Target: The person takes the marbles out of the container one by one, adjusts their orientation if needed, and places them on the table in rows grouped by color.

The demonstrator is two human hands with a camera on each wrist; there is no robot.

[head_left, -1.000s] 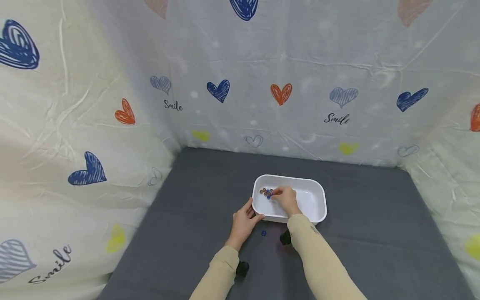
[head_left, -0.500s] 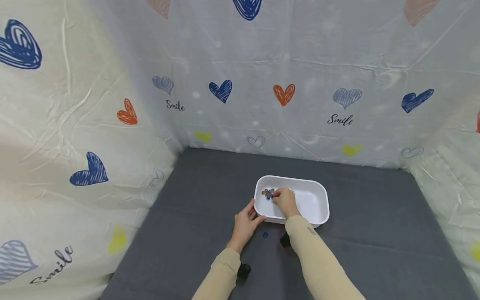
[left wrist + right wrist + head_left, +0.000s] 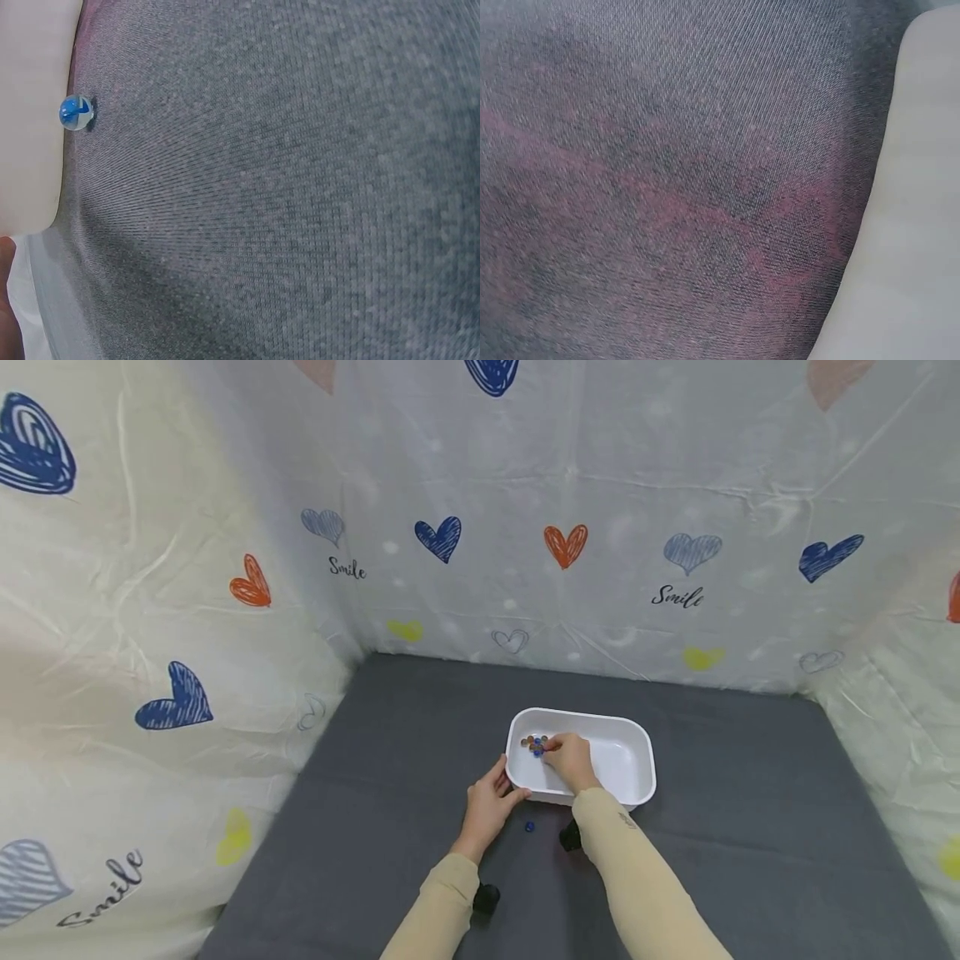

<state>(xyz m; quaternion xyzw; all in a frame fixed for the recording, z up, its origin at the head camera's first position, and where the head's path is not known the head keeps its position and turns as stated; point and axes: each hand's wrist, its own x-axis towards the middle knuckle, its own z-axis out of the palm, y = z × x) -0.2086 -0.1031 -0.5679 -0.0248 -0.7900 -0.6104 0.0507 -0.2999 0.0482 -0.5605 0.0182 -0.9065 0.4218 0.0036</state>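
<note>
Apparently, the right hand [image 3: 572, 762] is picking through marbles [image 3: 536, 747] at nine o'clock in the white tray [image 3: 622, 762], any grasp unclear, while the left hand [image 3: 486, 810], fingers [image 3: 496, 772] extended, is steadying its eight-o'clock corner, the next move likely calling for a precise pinch.

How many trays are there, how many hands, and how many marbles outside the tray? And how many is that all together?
White tray: 1
Hands: 2 (left hand, right hand)
Clear-and-blue marble outside the tray: 1
Total: 4
The marbles inside are too bunched to count, so they're left out.
</note>
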